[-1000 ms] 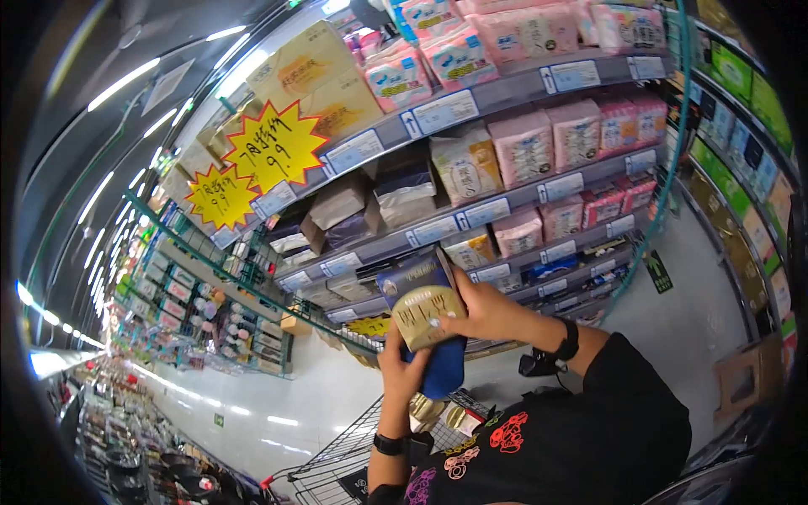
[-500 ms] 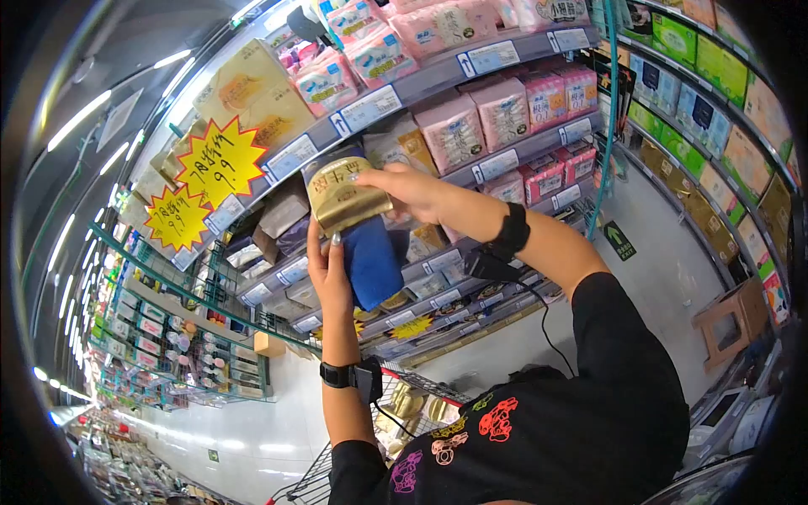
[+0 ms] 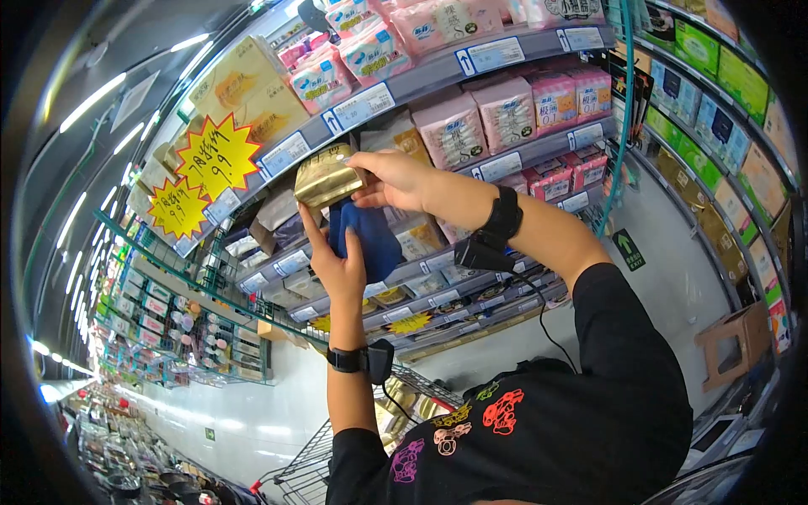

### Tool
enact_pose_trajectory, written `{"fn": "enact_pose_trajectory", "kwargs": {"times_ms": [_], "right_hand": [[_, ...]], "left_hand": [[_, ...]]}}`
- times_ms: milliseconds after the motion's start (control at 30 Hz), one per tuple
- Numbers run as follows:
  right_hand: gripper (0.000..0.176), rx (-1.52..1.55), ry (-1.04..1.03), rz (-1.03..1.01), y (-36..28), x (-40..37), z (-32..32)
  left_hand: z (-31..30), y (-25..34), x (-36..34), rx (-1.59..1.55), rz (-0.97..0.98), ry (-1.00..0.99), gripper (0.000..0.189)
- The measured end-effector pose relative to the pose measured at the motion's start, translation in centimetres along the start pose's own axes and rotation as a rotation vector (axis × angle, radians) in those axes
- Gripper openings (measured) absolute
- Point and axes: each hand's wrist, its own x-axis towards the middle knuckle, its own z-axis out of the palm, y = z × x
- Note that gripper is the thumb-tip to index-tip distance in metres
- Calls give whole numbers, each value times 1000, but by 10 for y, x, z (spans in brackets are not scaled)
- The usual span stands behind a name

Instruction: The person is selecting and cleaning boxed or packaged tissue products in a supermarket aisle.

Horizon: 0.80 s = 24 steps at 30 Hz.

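A shiny gold soft pack (image 3: pixel 324 178) is held up in front of the shelf, tilted. My right hand (image 3: pixel 396 181) grips its right end, thumb on top and fingers curled at the side. My left hand (image 3: pixel 338 268) is below the pack, with a finger reaching up to its lower left edge. Its thumb lies over a dark blue cloth (image 3: pixel 377 244), which hangs down between thumb and fingers beneath the pack. Part of the left fingers is hidden behind the cloth.
Pink packs (image 3: pixel 450 130) fill the shelves ahead. Yellow starburst price signs (image 3: pixel 219 156) stick out at the left. Below me stands a shopping cart (image 3: pixel 307 459) with gold packs in it. A cardboard box (image 3: pixel 734 341) sits on the floor at the right.
The gold pack has moved slightly left and tipped, so its lettered face shows less. The blue cloth has shifted up, with my left thumb now lower across it.
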Motion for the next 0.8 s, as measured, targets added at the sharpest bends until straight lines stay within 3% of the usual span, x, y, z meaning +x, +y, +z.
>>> {"fn": "enact_pose_trajectory", "kwargs": {"times_ms": [67,100,233,400,533,700,800], "right_hand": [[20,144,-36,-38,1,8,-5],[19,186,-35,-67,2,10,-6],[15,399,-81,-59,8,30,-17],[16,569,55,-58,10,26,-8],[22,614,31,-54,14,17,-11],[29,387,-74,-134,51,6,-24],[38,-250,-43,-399,108,-18,-17]], "left_hand": [[5,-2,5,113,-20,-23,77],[3,1,7,150,-162,-102,81],[13,-11,18,341,-9,-53,84],[14,-9,34,436,-174,-246,84],[12,-16,25,385,-174,-231,83],[-2,-29,-4,228,-207,-117,66],[-13,-39,-32,177,-269,-43,57]]}}
